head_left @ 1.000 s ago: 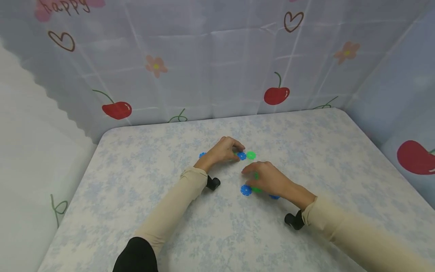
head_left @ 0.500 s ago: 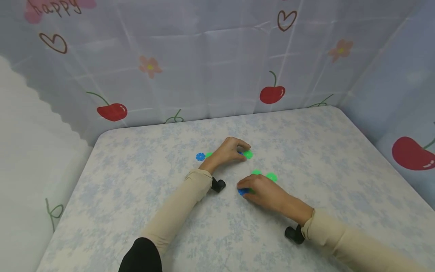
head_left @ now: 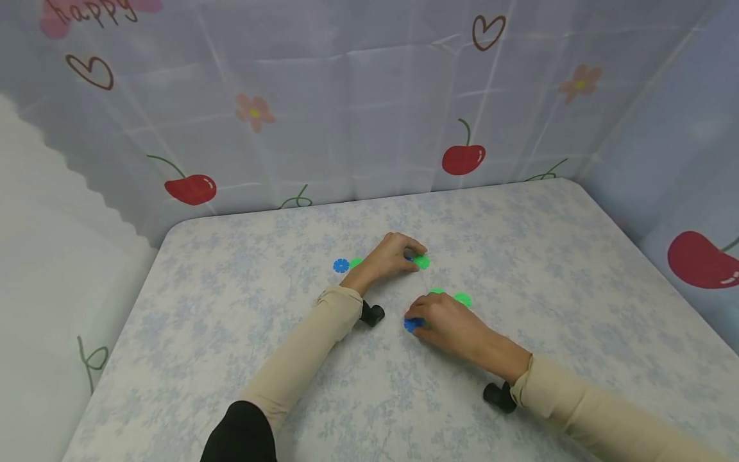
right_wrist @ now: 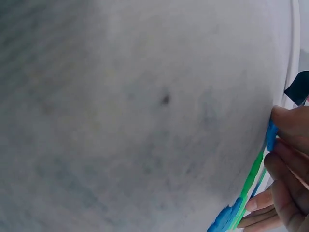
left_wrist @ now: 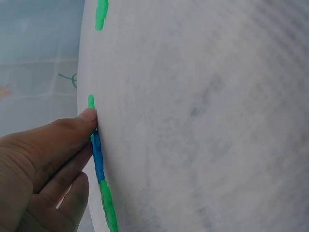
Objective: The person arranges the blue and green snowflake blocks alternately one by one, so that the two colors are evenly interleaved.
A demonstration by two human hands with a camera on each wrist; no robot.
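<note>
My left hand [head_left: 388, 255] bends over a row of notched plastic discs, its thumb and fingers pinching around a blue disc [left_wrist: 98, 157] near a green disc [head_left: 423, 262] at the row's right end. A blue disc [head_left: 341, 265] and a green disc [head_left: 355, 263] show left of the hand; the middle of the row is hidden under it. Nearer the front, my right hand [head_left: 453, 324] pinches a blue disc [right_wrist: 272, 135] at the left end of a second row. Along that row, a green disc [right_wrist: 252, 176] and another blue disc [right_wrist: 227, 217] follow.
Behind the right hand, two more green discs [head_left: 463, 299] lie on the table [head_left: 242, 340], which has a pale floral cover. A printed curtain [head_left: 358, 115] hangs along the table's back edge. Black cameras [head_left: 500, 398] sit below the wrists.
The right hand came down and forward onto the blue disc, uncovering the green discs behind it. The left hand shifted slightly right along its row, then both stayed nearly still.
</note>
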